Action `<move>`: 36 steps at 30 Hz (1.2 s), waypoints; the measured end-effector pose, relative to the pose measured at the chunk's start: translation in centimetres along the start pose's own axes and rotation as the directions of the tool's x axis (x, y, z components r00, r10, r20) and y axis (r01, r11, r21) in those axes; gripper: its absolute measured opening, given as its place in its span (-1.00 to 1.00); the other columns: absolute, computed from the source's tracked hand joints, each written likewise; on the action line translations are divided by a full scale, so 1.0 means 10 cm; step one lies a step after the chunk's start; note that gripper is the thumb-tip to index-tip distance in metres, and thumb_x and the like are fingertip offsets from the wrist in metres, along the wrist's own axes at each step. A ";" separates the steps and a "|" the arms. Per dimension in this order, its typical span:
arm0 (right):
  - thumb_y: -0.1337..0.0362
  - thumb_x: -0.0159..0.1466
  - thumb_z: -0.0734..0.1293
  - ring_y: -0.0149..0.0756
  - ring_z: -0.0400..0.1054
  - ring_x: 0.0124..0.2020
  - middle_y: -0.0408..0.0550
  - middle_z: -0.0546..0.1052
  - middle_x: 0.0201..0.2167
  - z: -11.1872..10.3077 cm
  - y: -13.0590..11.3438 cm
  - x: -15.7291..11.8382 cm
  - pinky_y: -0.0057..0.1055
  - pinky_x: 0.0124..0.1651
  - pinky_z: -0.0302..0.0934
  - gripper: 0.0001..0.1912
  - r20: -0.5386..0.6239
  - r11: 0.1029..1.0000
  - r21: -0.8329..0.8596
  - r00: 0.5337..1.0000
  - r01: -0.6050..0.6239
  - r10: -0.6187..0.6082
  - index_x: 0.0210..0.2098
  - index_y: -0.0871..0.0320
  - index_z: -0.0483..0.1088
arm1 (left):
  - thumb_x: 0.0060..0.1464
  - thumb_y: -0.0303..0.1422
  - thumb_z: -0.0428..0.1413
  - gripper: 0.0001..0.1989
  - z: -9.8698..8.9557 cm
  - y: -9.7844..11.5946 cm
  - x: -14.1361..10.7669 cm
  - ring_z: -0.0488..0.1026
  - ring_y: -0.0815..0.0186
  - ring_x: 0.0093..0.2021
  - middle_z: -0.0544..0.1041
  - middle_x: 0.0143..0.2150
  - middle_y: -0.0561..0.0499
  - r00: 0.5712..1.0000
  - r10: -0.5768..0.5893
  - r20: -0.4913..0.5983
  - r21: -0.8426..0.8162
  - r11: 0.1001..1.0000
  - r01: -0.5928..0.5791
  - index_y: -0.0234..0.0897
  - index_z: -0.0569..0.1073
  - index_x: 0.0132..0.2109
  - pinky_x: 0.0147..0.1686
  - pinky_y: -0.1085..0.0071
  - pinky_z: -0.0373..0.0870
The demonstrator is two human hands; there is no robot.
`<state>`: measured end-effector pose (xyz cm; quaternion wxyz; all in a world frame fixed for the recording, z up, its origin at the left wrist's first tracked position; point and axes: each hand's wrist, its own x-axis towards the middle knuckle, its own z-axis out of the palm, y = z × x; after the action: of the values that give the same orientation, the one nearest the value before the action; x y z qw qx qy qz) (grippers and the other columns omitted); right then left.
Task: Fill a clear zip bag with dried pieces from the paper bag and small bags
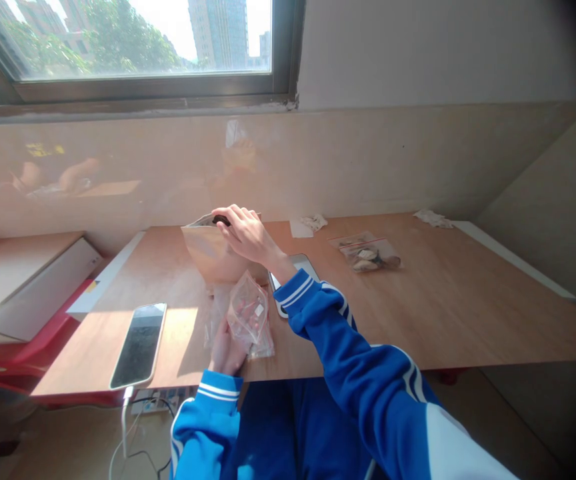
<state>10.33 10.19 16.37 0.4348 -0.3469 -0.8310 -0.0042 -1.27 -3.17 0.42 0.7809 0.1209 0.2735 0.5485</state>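
A brown paper bag stands upright with its mouth open near the back of the table. Over that mouth, my right hand is closed with its fingers curled down around a small dark piece, whose kind I cannot make out. Nearer the front edge, my left hand is closed on a clear plastic bag with a small white label inside. The fingers of that hand are partly hidden by the plastic. Another clear plastic bag lies beneath it on the left.
A phone lies at the left front, plugged into a white cable. A second phone is partly under my right forearm. Zip bags with dried brownish pieces lie to the right. Crumpled tissue and more tissue rest along the wall.
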 end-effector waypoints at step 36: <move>0.05 0.20 0.32 -0.31 0.37 -0.35 -0.10 0.46 -0.41 -0.18 -0.26 -1.88 -0.36 -0.25 0.26 -0.73 -0.068 0.378 0.744 0.500 -0.551 0.863 -0.31 0.13 0.34 | -0.05 -0.33 0.26 -0.62 0.20 -0.08 -0.14 0.55 0.32 -0.36 0.59 -0.24 -0.08 0.983 0.090 -0.162 0.359 0.933 -0.026 -0.30 0.53 -0.04 -0.39 0.50 0.45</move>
<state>17.27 -3.15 4.62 0.6577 -0.4972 -0.4097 0.3904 0.11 -4.53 2.14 0.7024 0.2192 0.4321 0.5213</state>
